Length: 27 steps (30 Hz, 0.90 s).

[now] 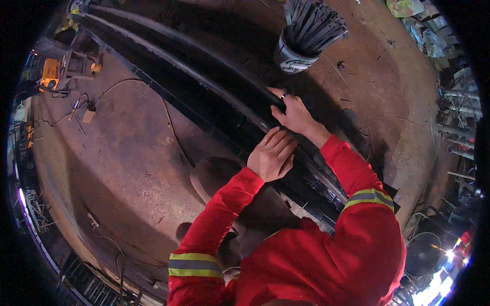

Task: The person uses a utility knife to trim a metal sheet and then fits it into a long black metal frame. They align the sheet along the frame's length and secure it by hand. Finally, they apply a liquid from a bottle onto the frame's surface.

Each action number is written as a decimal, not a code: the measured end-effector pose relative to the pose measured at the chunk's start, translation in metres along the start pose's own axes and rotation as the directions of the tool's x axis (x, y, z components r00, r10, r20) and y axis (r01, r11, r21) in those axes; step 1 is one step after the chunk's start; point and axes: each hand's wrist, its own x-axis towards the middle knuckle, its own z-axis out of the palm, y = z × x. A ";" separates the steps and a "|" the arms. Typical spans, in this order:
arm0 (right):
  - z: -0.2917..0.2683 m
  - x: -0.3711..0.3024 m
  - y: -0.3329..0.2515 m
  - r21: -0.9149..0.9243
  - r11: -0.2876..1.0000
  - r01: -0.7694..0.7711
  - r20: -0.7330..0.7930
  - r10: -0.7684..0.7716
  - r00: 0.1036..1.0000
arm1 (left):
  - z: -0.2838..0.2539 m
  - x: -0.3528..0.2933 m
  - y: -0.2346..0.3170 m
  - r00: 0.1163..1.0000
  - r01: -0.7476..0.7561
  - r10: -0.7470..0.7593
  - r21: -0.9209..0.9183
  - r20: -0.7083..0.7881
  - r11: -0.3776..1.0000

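Long dark metal bars run diagonally from the far left to the near right. My left hand (270, 154) lies with bent fingers over the nearer bar (204, 81), fingertips along its upper side. Just beyond it, my right hand (295, 113), with a ring on one finger, grips the farther bar (224, 62) between its thumb and forefinger. The hands almost touch each other. Below the bars is a wide black beam (173, 97), partly in shadow. Part of the bars near my right sleeve (352, 168) is hidden.
A white bucket (295, 62) packed with dark flat strips stands beyond the bars. At the left are an orange machine (50, 74), a small metal stand (77, 64) and a trailing cable (171, 125). Pipes (462, 107) and a bright glare (434, 293) are at the right.
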 end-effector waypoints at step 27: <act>0.002 0.016 0.009 0.045 0.991 0.125 -0.209 -0.113 0.971 | 0.005 0.004 0.005 1.000 -0.008 0.009 0.068 -0.017 0.998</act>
